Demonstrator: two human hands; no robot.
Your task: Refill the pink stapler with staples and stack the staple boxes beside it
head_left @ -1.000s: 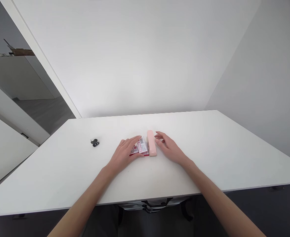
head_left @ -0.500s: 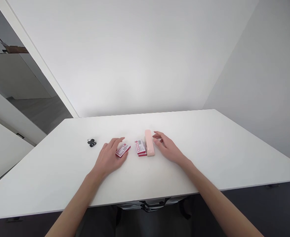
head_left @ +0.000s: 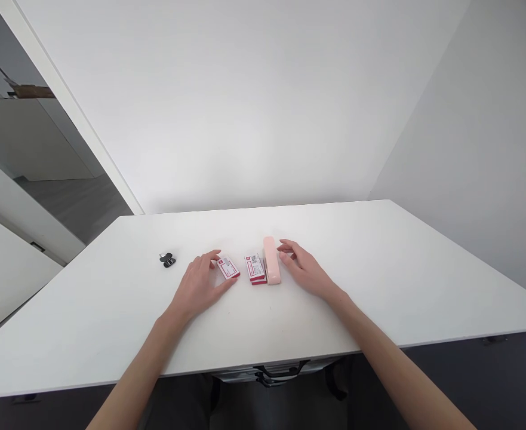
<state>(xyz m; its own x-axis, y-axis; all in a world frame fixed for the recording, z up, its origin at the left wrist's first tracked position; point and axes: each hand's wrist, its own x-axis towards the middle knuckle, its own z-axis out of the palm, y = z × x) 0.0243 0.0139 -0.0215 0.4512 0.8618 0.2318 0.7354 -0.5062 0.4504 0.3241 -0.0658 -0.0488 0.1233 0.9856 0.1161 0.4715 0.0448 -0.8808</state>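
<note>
My left hand (head_left: 199,285) has its thumb and fingers round a small white-and-red staple box (head_left: 227,267) low over the table, thumb at the near corner and fingers at the far one. To the right, a stack of two similar staple boxes (head_left: 254,267) lies against a pale pink stapler (head_left: 271,260). My right hand (head_left: 306,267) rests on the table just right of the stapler, its fingers loosely bent and apart, with nothing in them. Whether a fingertip touches the stapler I cannot tell.
Left of my left hand lies a small black object (head_left: 168,259) with a light tip, its kind unclear. The white table (head_left: 406,275) runs back to a wall. A drawer handle (head_left: 282,370) shows under the front edge.
My left hand has turned the staple box clockwise, so it now lies nearly parallel to the stacked boxes and slightly nearer them. My right hand and the stapler keep their places.
</note>
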